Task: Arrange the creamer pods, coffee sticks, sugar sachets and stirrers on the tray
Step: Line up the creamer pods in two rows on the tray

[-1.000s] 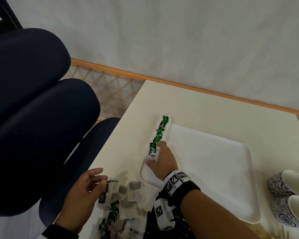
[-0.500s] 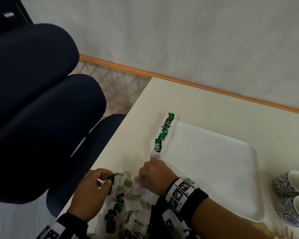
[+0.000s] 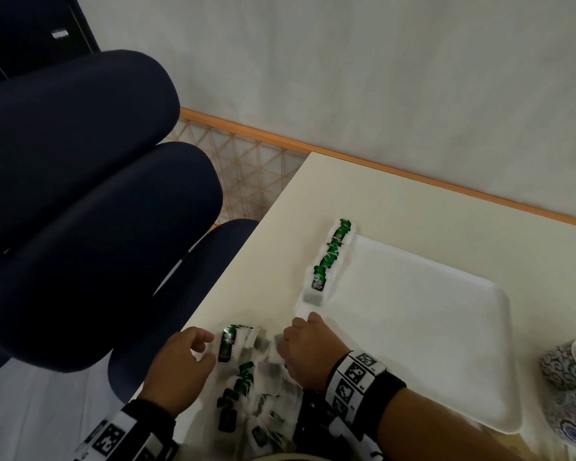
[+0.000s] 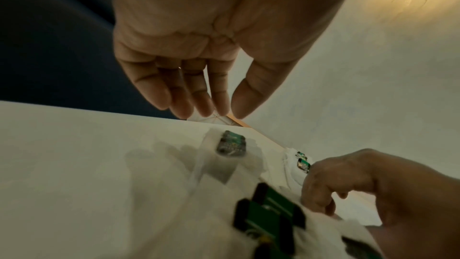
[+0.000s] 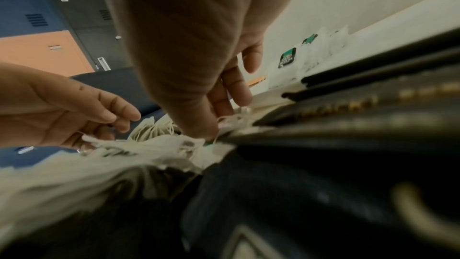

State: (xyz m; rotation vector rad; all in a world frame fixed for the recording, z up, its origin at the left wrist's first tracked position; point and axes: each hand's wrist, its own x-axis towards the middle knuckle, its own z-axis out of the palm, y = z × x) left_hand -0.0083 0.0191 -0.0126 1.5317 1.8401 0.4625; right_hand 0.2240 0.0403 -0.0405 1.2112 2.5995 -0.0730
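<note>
A white tray (image 3: 446,327) lies on the cream table. Along its left edge runs a row of white sachets with green tags (image 3: 330,257). A loose pile of the same sachets (image 3: 246,387) lies at the table's near left corner. My left hand (image 3: 207,344) hovers over the pile's left side, its fingers relaxed and empty in the left wrist view (image 4: 219,109), just above one green-tagged sachet (image 4: 230,143). My right hand (image 3: 286,344) is at the pile's right side, and in the right wrist view (image 5: 216,123) its thumb and fingers pinch a white sachet.
Two blue-patterned cups (image 3: 569,364) stand right of the tray. A dark zipped pouch (image 5: 348,109) lies under my right wrist. A dark blue chair (image 3: 80,211) stands close to the table's left edge (image 3: 246,261). A wall is behind.
My right hand has drawn back from the row on the tray to the pile. My left hand has let go of the green-tagged sachet it pinched and now hangs open.
</note>
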